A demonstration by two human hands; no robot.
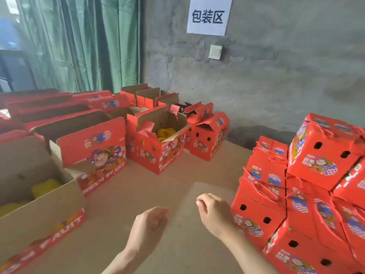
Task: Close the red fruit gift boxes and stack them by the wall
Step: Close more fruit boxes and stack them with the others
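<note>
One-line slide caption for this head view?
Left hand and right hand hover over the table between open fruit boxes and the closed stack.

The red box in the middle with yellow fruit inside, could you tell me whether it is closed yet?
Open. The red box has its top flaps standing up, and the yellow fruit shows inside.

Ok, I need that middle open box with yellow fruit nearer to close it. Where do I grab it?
Probably the open box by the two red walls flanking its near corner, from the front: its flaps stand upright, unfolded, so no handle exists yet.
</note>
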